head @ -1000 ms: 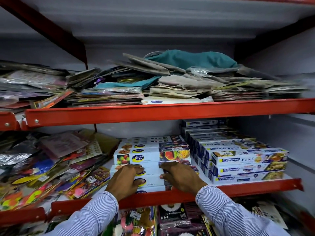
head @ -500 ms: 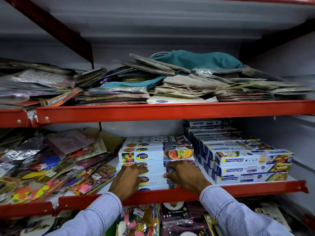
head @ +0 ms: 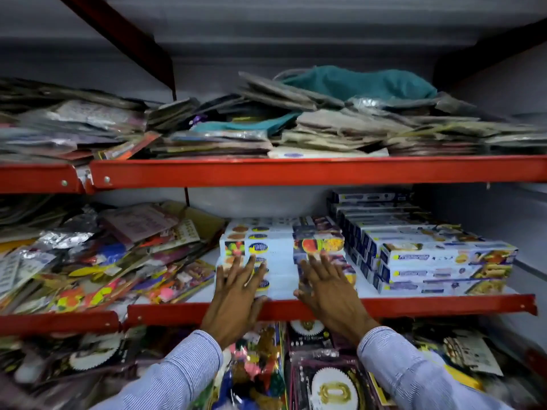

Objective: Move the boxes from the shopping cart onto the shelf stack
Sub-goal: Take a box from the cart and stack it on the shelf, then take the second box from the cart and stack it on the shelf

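Both hands have changed posture within the last second: fingers formerly curled over the front boxes are now spread flat. Left hand (head: 236,294) and right hand (head: 328,287) press open-palmed, gripping nothing, against the stack (head: 281,250) at 6 o'clock on the middle shelf (head: 444,306). Judgement: boxes are seated; release is under way. Blue boxes (head: 438,258) lie at 3 o'clock of the stack.
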`<state>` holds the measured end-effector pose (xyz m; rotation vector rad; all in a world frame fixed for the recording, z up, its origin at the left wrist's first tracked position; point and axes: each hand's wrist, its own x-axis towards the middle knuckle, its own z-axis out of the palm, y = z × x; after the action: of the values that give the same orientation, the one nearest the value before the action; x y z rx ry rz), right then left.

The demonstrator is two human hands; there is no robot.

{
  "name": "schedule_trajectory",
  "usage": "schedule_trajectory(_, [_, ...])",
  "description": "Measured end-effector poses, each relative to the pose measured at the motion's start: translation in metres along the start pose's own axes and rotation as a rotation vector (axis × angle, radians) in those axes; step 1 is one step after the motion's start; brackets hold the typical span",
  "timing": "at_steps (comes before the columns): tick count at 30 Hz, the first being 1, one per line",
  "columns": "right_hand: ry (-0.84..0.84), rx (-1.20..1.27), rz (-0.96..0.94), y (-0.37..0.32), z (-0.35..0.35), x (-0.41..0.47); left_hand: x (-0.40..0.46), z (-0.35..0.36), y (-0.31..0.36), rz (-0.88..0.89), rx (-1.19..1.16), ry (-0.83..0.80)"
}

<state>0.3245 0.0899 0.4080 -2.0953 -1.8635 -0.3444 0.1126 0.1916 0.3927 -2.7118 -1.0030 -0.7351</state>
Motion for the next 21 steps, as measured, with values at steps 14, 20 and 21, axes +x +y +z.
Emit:
schedule_trajectory(14, [-0.248,0.217,0.087,-0.042,0.142,-0.214,-0.261,0.091,0.032,-0.083,-0.253,-0.357])
schedule_trajectory(20, [-0.653,0.271,0.145,-0.057,0.254,-0.295,-0.357,0.157,0.043,-0.256,-0.404,-0.651])
schedule_trajectory(21, [-0.739,0.294,0.156,-0.059,0.271,-0.303,-0.366,0.164,0.045,-0.283,-0.434,-0.7])
